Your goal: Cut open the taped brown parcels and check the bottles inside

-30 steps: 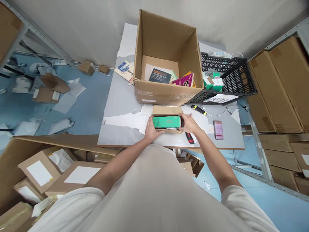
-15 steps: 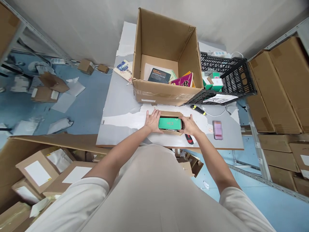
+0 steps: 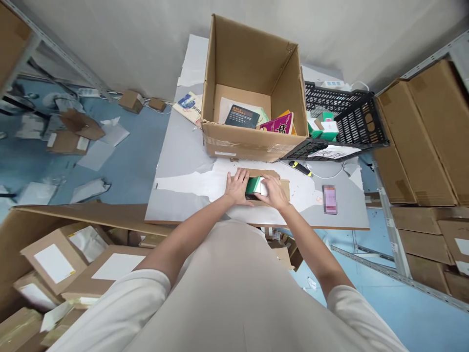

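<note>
Left of and nearer than the big open cardboard box (image 3: 252,141), parcels (image 3: 54,261) fill a large carton (image 3: 110,211). A book (image 3: 187,106) lies just beside the big box's left side. In front of the big box, the left hand (image 3: 238,188) spreads over the left end of a small carton (image 3: 266,173); whether it grips or only presses, I cannot tell. The green-and-white box (image 3: 252,186) sits in that carton, the right hand (image 3: 274,191) curled around its white end. A cutter (image 3: 300,168) lies in front of the big box's right corner; a black crate (image 3: 377,118) stands right of it.
</note>
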Available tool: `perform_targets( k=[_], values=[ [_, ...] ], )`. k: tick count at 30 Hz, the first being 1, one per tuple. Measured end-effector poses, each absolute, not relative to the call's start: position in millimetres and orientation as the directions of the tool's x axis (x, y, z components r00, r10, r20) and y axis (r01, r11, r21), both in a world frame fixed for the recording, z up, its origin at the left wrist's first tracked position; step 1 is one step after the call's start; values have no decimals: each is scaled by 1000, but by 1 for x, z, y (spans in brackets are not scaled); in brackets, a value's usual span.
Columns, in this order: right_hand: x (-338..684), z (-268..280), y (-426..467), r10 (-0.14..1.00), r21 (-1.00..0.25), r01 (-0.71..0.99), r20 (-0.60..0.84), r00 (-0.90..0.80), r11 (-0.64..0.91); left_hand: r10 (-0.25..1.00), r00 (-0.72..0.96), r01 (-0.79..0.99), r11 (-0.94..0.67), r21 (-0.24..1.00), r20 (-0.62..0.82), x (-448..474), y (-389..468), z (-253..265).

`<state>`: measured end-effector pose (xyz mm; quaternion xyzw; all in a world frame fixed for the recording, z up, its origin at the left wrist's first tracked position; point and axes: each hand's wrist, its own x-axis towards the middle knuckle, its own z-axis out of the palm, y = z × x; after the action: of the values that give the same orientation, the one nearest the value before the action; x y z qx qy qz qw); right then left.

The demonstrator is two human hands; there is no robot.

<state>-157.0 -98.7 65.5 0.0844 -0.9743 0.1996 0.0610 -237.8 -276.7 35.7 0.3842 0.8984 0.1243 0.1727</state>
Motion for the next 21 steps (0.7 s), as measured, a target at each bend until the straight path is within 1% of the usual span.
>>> perform_targets(
  k=[2, 3, 6, 8, 11, 14, 16, 18, 21],
  values=[
    [-159, 62, -103, -140, -369, -181, 136, -981, 911, 738, -645, 651, 666, 365, -198, -236, -280, 36],
    [-160, 63, -102, -176, -371, -206, 114, -978, 905, 745, -639, 655, 658, 372, -194, -235, -283, 36],
    [-158, 70, -90, -347, -385, -334, 38, -937, 860, 768, -612, 673, 631, 386, -189, -231, -293, 35],
    [-158, 74, -79, -418, -372, -389, 1, -908, 843, 769, -610, 678, 631, 378, -190, -228, -297, 33],
    [-165, 73, -72, -450, -300, -425, -15, -893, 854, 735, -648, 654, 672, 346, -202, -224, -296, 30],
    [-178, 71, -80, -466, -212, -454, -7, -885, 865, 695, -688, 623, 713, 321, -208, -222, -292, 27],
    [-185, 74, -86, -496, -171, -489, 2, -868, 855, 680, -702, 611, 727, 312, -209, -222, -290, 27],
    [-187, 83, -88, -520, -141, -518, 26, -854, 843, 666, -716, 600, 741, 302, -212, -222, -288, 27],
    [-178, 113, -80, -512, -107, -523, 116, -851, 845, 641, -737, 580, 762, 288, -212, -225, -286, 26]
  ],
)
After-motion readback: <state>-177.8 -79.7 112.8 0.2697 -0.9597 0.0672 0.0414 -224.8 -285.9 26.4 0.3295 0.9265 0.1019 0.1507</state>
